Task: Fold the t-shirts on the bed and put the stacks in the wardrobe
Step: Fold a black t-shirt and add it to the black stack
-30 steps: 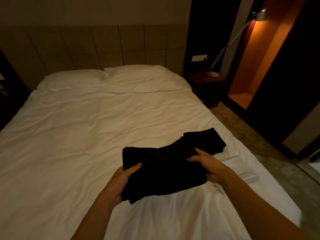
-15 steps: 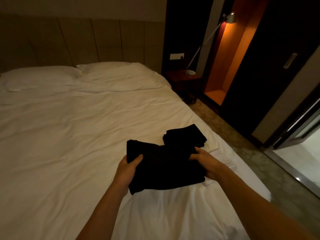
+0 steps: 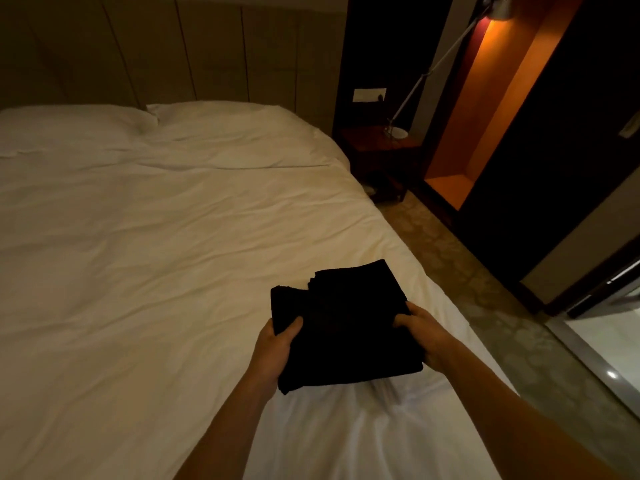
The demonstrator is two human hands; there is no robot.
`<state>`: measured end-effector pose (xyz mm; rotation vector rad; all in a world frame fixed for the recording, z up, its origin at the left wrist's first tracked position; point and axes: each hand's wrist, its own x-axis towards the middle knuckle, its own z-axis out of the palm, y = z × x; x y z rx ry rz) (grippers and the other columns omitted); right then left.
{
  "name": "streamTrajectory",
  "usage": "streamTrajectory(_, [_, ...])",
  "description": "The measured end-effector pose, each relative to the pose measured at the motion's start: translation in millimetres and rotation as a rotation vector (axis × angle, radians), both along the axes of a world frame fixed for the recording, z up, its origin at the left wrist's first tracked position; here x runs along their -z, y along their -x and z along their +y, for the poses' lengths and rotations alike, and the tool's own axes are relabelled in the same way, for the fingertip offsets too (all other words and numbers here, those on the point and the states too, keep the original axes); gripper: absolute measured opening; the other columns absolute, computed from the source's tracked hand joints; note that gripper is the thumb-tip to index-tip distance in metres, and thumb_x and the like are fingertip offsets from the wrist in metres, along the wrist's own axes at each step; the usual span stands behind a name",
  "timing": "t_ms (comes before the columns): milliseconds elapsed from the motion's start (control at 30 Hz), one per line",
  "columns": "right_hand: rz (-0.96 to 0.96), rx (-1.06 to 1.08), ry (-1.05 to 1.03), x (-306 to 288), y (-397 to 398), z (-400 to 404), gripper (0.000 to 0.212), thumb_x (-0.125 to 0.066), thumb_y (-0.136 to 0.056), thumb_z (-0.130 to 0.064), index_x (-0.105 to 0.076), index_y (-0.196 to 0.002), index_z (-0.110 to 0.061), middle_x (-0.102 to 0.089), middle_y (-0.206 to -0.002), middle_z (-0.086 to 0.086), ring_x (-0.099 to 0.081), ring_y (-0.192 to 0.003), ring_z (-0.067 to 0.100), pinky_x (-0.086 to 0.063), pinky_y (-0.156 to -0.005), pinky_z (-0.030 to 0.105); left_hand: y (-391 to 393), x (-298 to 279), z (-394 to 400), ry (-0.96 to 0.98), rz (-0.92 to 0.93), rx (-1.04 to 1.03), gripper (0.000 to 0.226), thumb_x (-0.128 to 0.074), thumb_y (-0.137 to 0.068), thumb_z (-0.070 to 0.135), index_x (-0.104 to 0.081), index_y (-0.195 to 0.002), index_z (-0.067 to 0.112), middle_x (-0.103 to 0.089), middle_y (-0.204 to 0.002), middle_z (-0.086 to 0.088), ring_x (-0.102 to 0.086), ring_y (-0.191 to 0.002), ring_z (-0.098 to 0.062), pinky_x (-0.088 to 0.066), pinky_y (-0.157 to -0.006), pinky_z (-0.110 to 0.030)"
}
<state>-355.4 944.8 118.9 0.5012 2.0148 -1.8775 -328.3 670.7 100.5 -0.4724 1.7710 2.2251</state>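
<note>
Dim room, warm light. Folded black cloth t-shirt (image 3: 346, 341) sits lower centre of the frame, held between both hands over the right edge of the white-sheeted bed (image 3: 156, 254).

Left hand (image 3: 273, 351) grips the shirt's left edge: thumb lies on top of the cloth, the other fingers are tucked beneath and hidden, so their spread cannot be told. Right hand (image 3: 426, 334) grips the right edge: thumb on top, pointing inward, fingers curled round under the fabric.

A second dark folded cloth piece (image 3: 356, 275) shows just above the held shirt, toward frame centre. The two overlap in the picture; whether they touch cannot be told, since black runs into black.

Two white pillows (image 3: 207, 123) lie across the upper left, against a beige panelled headboard (image 3: 173, 57).

Upper right: dark wooden bedside table (image 3: 381, 150) with a silver angled-arm desk lamp (image 3: 446, 60) standing on it. Right of it, an open orange-lit wardrobe niche (image 3: 485, 116) with dark door panels alongside. Patterned greenish floor (image 3: 485, 289) runs down the right side of the frame.
</note>
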Motion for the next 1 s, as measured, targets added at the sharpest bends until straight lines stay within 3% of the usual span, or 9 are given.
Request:
streamTrajectory(167, [-0.027, -0.009, 0.042, 10, 58, 61, 0.028, -0.052, -0.096, -0.003, -0.058, -0.122, -0.010, -0.068, -0.102, 0.013, -0.068, -0.087, 0.025, -0.055, -0.067, 0.028, 55, 11, 67, 0.010, -0.057, -0.043, 0.033, -0.065, -0.094, 0.028, -0.062, -0.126, 0.020, -0.072, -0.114, -0.006, -0.070, -0.101, -0.026, -0.056, -0.085, -0.041])
streamTrajectory(333, [-0.031, -0.010, -0.003, 35, 124, 111, 0.030, -0.057, -0.097, -0.013, -0.056, -0.127, -0.010, -0.066, -0.117, 0.013, -0.064, -0.106, 0.031, -0.054, -0.093, 0.042, 111, 33, 120, 0.099, -0.107, -0.091, 0.037, -0.063, -0.095, 0.029, -0.059, -0.130, 0.019, -0.070, -0.117, -0.005, -0.068, -0.102, -0.026, -0.055, -0.092, -0.047])
streamTrajectory(400, [-0.038, -0.012, -0.021, 48, 148, 119, 0.030, -0.060, -0.095, -0.013, -0.057, -0.125, -0.011, -0.066, -0.117, 0.013, -0.064, -0.107, 0.031, -0.052, -0.097, 0.045, 130, 44, 134, 0.131, -0.135, -0.120, 0.037, -0.063, -0.096, 0.030, -0.058, -0.131, 0.018, -0.068, -0.119, -0.005, -0.067, -0.104, -0.026, -0.052, -0.096, -0.050])
streamTrajectory(567, [-0.077, 0.009, -0.015, 77, 208, 123, 0.015, -0.060, -0.094, -0.009, -0.062, -0.104, -0.021, -0.067, -0.106, 0.012, -0.067, -0.095, 0.029, -0.056, -0.084, 0.040, 176, 67, 153, 0.161, -0.183, -0.201, 0.037, -0.060, -0.097, 0.027, -0.055, -0.133, 0.018, -0.066, -0.120, -0.003, -0.065, -0.107, -0.025, -0.052, -0.096, -0.046])
streamTrajectory(800, [-0.128, 0.004, -0.005, 130, 252, 113, 0.022, -0.056, -0.096, -0.009, -0.059, -0.118, -0.010, -0.066, -0.104, 0.010, -0.066, -0.090, 0.024, -0.055, -0.078, 0.036, 219, 113, 155, 0.285, -0.287, -0.287, 0.034, -0.060, -0.095, 0.027, -0.059, -0.128, 0.019, -0.068, -0.116, -0.008, -0.065, -0.104, -0.031, -0.053, -0.092, -0.051])
streamTrajectory(933, [-0.148, 0.006, -0.029, 154, 253, 113, 0.021, -0.056, -0.096, -0.010, -0.061, -0.116, -0.016, -0.066, -0.108, 0.008, -0.066, -0.095, 0.023, -0.056, -0.082, 0.037, 225, 133, 150, 0.318, -0.288, -0.306, 0.041, -0.060, -0.088, 0.032, -0.058, -0.126, 0.017, -0.066, -0.116, -0.010, -0.064, -0.104, -0.032, -0.052, -0.089, -0.048])
streamTrajectory(1000, [-0.152, -0.003, -0.031, 159, 255, 116, 0.024, -0.058, -0.095, -0.012, -0.060, -0.118, -0.018, -0.066, -0.110, 0.006, -0.066, -0.099, 0.022, -0.057, -0.083, 0.037, 227, 137, 148, 0.320, -0.263, -0.320, 0.034, -0.059, -0.094, 0.025, -0.058, -0.127, 0.017, -0.065, -0.118, -0.009, -0.064, -0.105, -0.029, -0.052, -0.090, -0.047])
